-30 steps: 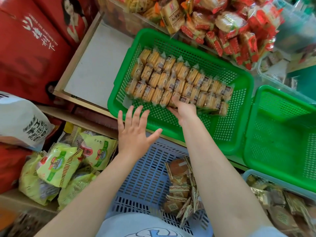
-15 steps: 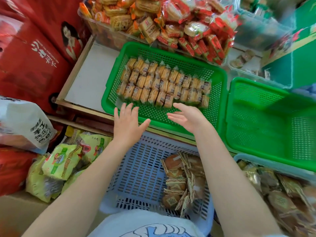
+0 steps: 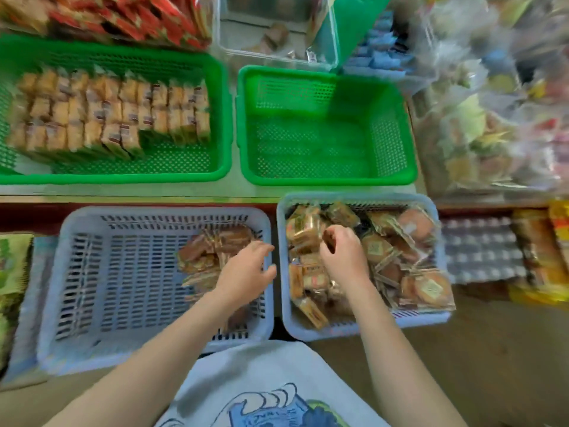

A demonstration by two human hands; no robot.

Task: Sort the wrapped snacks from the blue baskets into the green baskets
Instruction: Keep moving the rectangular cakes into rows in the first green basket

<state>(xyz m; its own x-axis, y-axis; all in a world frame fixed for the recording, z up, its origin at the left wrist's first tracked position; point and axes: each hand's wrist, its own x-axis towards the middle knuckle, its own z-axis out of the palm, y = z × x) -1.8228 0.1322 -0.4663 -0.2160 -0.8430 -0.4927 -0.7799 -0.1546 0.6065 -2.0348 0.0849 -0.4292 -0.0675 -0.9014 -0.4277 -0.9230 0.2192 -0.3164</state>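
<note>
A: Hands?
B: Left hand point(image 3: 246, 277) hovering loosely spread over left blue basket point(image 3: 77, 303), gripping nothing. Right hand point(image 3: 341, 257) curling into right blue basket point(image 3: 363, 326); grip unclear.
A: Snacks?
B: Sitting rowed in far left green basket point(image 3: 123, 177).

Two green baskets point(image 3: 229, 118) sit side by side on the desk point(image 3: 123, 190), just beyond two lower blue baskets point(image 3: 274, 238).

A clear plastic bin point(image 3: 278, 41) sits at the top centre. Left of the bin lies a heap of red-wrapped packets point(image 3: 123, 16). Right of the bin, a blurred pile of transparent bags point(image 3: 492, 103) spreads. Far below it shows a white printed shirt point(image 3: 264, 386).
</note>
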